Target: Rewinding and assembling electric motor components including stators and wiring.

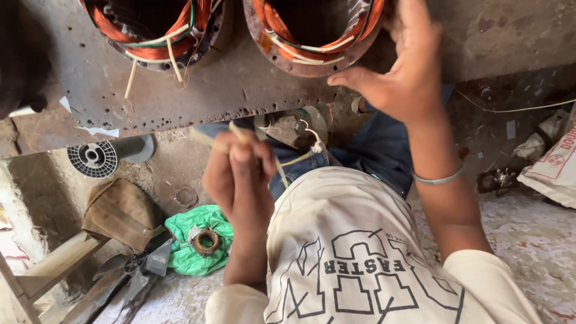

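Note:
My left hand [238, 175] is closed around thin pale insulating sleeve tubes [294, 159], held below the edge of a rusty metal bench plate [240, 90]. My right hand [403, 72] rests with fingers spread against the rim of a motor stator [312, 42] wound with copper wire. A second stator with copper coils [153, 33] sits to its left, with pale sleeved leads hanging from it.
On the floor lie a white plastic spool [93, 158], a brown cloth bag [123, 211], a green plastic bag holding a small copper coil [205, 240], a fan blade [138, 270] and a white sack [555, 168]. A wooden frame [48, 270] stands at lower left.

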